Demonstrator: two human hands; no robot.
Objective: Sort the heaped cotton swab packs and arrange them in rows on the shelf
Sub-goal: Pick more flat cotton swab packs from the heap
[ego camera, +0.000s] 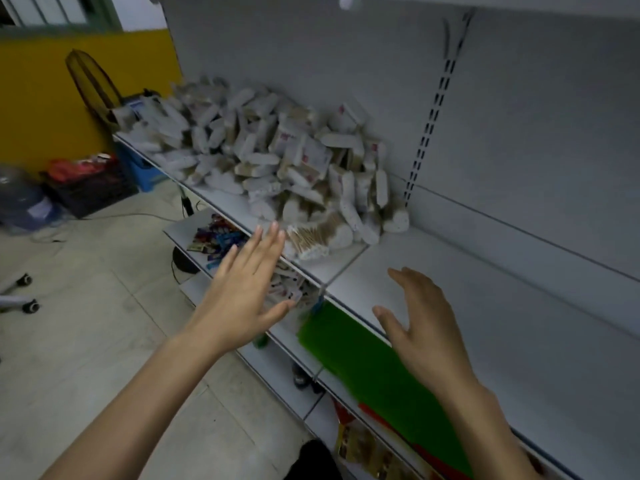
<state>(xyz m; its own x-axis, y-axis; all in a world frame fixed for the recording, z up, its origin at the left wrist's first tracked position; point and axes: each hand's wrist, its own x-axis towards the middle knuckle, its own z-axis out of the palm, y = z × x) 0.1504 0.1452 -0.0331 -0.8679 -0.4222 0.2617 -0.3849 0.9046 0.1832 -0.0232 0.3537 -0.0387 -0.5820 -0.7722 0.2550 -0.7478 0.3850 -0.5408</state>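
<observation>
Cotton swab packs [277, 157] lie heaped on the left section of the shelf [502, 306], from the back panel [346, 64] almost to the front edge. They are judged light, soft-walled film bags, slippery and easily crushed. They are best taken across the middle of the flat faces, thumb opposite fingers. There is no common orientation: long axes point every way, some packs on edge, some flat. The nearest pack [313, 239], at the front edge beside the seam [346, 266], lies flat and slantwise to that edge, sticks showing. Left hand [242, 296] hovers just before it, fingers straight, holding nothing. Right hand [426, 323] hangs over the right section's front edge, fingers spread, empty.
</observation>
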